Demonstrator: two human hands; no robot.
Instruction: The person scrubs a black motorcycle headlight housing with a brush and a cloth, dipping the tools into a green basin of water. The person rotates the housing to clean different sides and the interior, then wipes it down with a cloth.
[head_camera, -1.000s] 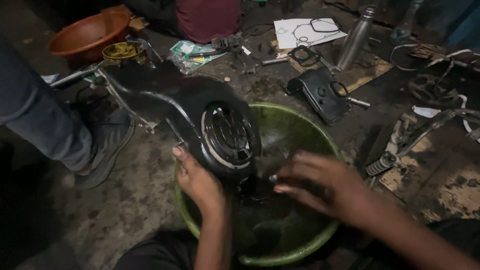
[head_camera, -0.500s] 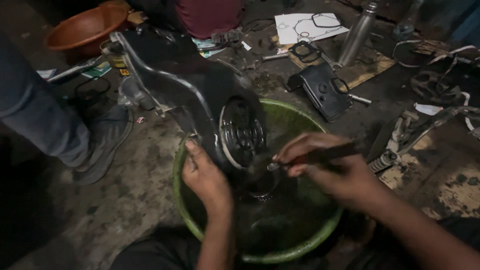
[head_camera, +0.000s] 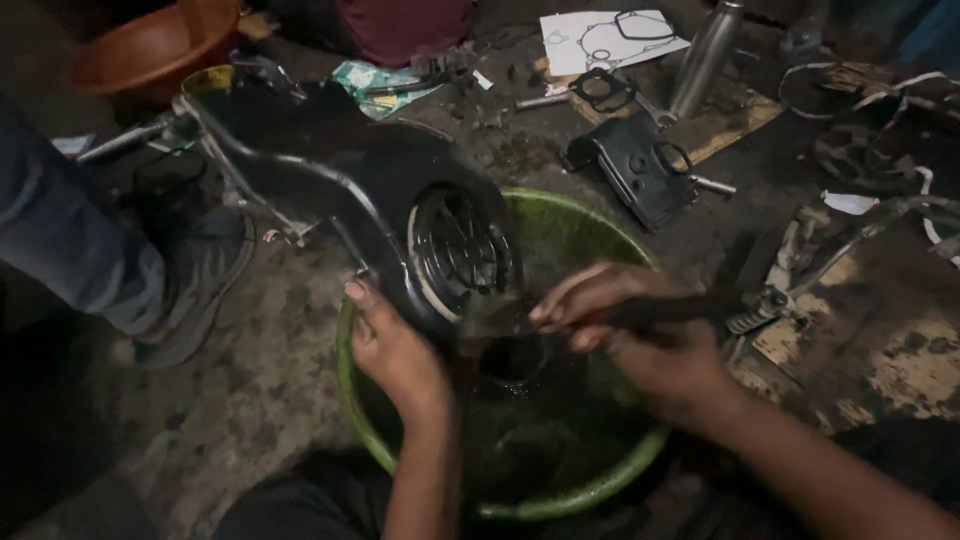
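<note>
I see my left hand (head_camera: 395, 345) bracing the black engine cover (head_camera: 400, 215) over the green basin (head_camera: 590, 240); my right hand (head_camera: 650, 345) grips a brush (head_camera: 640, 313), bristles leftward at its grille.

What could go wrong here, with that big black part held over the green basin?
1. The left hand alone steadies the black cover on the basin rim; it looks oily and might slip or tip the basin.
2. The right hand works a brush at the grille; dark liquid could splash out.
3. Another person's shoe stands close to the cover and could get knocked.
</note>
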